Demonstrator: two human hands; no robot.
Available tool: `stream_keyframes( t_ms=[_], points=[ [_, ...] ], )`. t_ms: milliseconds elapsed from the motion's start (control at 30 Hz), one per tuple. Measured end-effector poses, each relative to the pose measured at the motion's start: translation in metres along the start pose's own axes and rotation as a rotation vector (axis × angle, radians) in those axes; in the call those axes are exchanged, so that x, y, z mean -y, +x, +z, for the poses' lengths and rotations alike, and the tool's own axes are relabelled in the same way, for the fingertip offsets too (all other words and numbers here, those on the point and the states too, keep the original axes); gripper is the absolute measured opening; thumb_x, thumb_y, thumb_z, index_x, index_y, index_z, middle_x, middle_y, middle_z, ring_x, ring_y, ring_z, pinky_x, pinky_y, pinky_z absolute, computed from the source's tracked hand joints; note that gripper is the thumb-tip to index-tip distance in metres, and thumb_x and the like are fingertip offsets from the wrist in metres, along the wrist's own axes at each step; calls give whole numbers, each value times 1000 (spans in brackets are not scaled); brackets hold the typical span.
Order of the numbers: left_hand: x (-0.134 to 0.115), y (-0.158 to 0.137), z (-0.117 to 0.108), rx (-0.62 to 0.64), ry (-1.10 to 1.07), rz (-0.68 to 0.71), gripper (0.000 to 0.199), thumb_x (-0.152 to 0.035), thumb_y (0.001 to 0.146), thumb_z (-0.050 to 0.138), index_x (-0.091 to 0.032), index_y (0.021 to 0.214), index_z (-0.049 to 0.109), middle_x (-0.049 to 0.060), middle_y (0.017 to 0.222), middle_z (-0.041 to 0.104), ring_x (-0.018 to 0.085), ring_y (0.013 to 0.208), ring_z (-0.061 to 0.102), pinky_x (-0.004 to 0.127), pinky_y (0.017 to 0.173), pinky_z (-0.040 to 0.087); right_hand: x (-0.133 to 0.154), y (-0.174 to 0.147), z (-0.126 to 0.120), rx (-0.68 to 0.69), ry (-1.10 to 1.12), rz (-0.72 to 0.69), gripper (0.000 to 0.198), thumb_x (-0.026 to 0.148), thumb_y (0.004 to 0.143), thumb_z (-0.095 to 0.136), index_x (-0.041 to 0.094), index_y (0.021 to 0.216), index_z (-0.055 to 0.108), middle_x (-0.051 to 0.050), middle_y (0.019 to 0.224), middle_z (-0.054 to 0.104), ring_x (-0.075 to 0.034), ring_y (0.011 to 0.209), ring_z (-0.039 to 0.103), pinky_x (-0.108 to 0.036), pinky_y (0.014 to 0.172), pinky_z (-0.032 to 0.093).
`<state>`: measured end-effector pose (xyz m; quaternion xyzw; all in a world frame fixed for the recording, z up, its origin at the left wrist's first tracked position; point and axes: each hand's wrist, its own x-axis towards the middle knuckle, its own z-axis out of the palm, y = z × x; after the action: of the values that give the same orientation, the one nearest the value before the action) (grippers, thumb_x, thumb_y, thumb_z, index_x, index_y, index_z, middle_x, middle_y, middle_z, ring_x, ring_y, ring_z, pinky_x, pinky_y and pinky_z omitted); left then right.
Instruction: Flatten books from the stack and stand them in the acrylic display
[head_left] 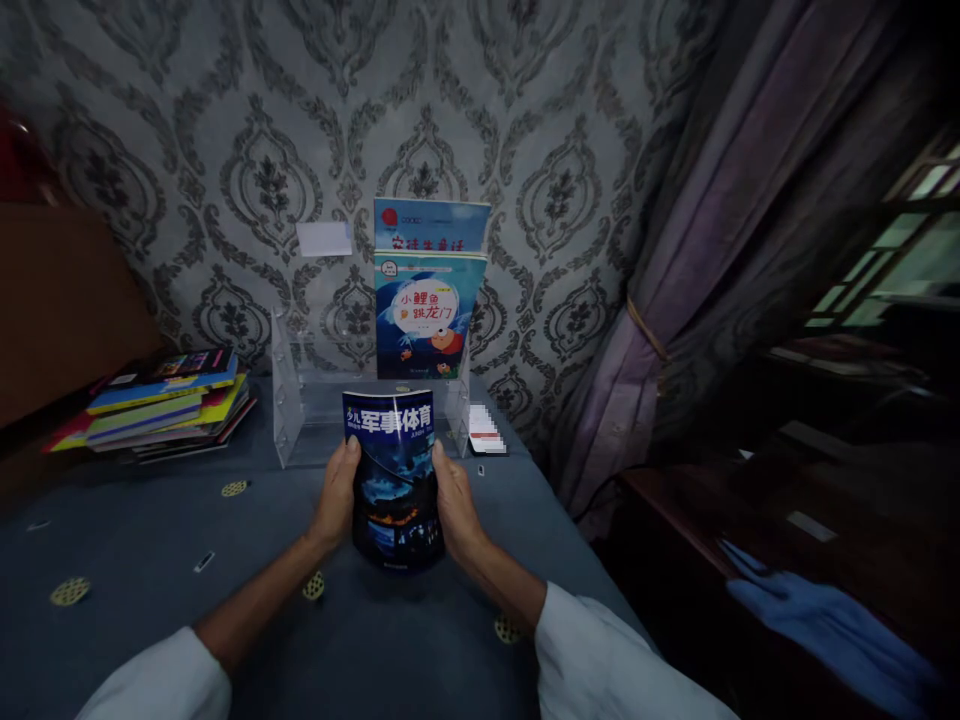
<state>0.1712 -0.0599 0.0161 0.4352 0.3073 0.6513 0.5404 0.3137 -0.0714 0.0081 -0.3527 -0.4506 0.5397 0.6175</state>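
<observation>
A dark blue magazine (397, 490) with large white Chinese lettering is held upright by its two side edges, its cover bowed toward me. My left hand (335, 497) grips the left edge, thumb on the cover. On the opposite edge, my right hand (459, 505) holds it the same way; the fingers behind are hidden. Just beyond stands a clear acrylic rack (285, 400) with stepped tiers. On its right side a blue children's book (427, 318) with an orange fish leans upright, and a second blue book (433, 222) shows above and behind it.
A messy stack of books (161, 405) lies at the left, near a brown box (64, 310). The blue-grey tablecloth (135, 530) has a lotus-pod pattern. Patterned wallpaper rises behind the rack. To the right hang a tied curtain (607, 370) and a wooden surface with a blue cloth (832, 630).
</observation>
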Motion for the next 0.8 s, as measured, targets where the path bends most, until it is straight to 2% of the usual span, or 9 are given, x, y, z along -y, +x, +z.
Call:
stream_keyframes(
  t_ms=[133, 267, 433, 600, 700, 800],
  points=[
    [15, 3, -17, -24, 50, -52, 61, -65, 77, 75, -19, 117, 73, 9, 127, 71, 31, 133, 55, 42, 115, 40, -8, 3, -9, -1, -75, -76, 63, 79, 83, 55, 19, 88, 73, -5, 83, 75, -25, 87, 67, -35, 80, 54],
    [24, -1, -32, -2, 108, -87, 62, -61, 77, 77, -21, 124, 69, 8, 129, 70, 30, 134, 55, 41, 116, 39, -13, 2, -18, -2, -180, -140, 66, 80, 84, 51, 18, 85, 73, -5, 79, 72, -24, 82, 65, -34, 78, 52],
    [6, -7, -38, 163, 192, -126, 61, -47, 76, 82, -23, 129, 65, 10, 131, 69, 34, 132, 56, 43, 112, 43, -2, 7, -31, 47, -300, -198, 63, 77, 87, 50, 17, 79, 71, -3, 73, 68, -21, 74, 60, -31, 71, 47],
    [-18, -3, -49, 376, 247, -217, 72, -36, 69, 87, -25, 135, 62, 11, 141, 61, 36, 143, 43, 46, 118, 35, 15, 18, -48, 178, -433, -237, 54, 67, 89, 57, 18, 66, 64, 2, 63, 55, -14, 60, 49, -25, 57, 41],
    [-22, 3, -57, 429, 269, -251, 75, -29, 67, 84, -27, 138, 59, 10, 143, 59, 36, 146, 38, 48, 120, 30, 18, 20, -54, 234, -433, -173, 48, 64, 86, 62, 19, 70, 65, 4, 60, 50, -11, 48, 44, -22, 44, 35],
    [-24, 9, -61, 436, 299, -289, 76, -19, 66, 80, -29, 138, 59, 8, 137, 62, 37, 142, 41, 49, 116, 34, 18, 20, -56, 266, -452, -145, 43, 62, 85, 64, 20, 77, 69, 4, 61, 53, -11, 44, 49, -21, 39, 34]
  ],
)
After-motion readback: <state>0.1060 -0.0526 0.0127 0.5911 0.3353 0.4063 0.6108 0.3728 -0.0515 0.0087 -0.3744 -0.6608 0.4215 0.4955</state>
